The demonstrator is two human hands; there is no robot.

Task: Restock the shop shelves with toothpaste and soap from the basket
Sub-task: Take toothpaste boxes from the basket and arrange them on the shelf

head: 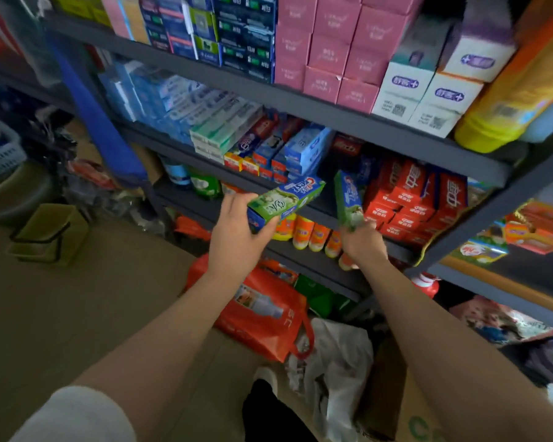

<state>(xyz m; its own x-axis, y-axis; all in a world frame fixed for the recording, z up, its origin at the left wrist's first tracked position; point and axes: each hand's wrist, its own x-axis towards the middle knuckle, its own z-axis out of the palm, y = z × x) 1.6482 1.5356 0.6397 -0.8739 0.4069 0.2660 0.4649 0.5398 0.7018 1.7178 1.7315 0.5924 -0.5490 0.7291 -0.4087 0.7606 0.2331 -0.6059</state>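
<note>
Two green toothpaste boxes were at the centre of the frame, one in each hand, both held up in front of the dark metal shelf [300, 103]. The left box [284, 200] lay nearly level, its far end pointing up and right toward the shelf; the left hand [237, 232] gripped its near end, fingers curled round it. The right box [349, 200] stood almost upright, just right of centre, its lower end pinched in the right hand [363, 240], whose fingers were wrapped about it. That box sat just beside a stack of red toothpaste boxes [409, 202] on the middle shelf, right of centre. Behind the left box, blue and red cartons [288, 148] lay on the same shelf. Above them, in the upper middle, pink boxes [329, 49] were stacked. Below the hands, orange and yellow bottles [310, 234] stood in a row on a lower shelf. Lower centre, a red bag [262, 317] rested on the floor, with a white plastic bag [336, 371] crumpled just right of it. At the left edge a green basket [48, 234] sat on the floor, well apart from the hands.
</note>
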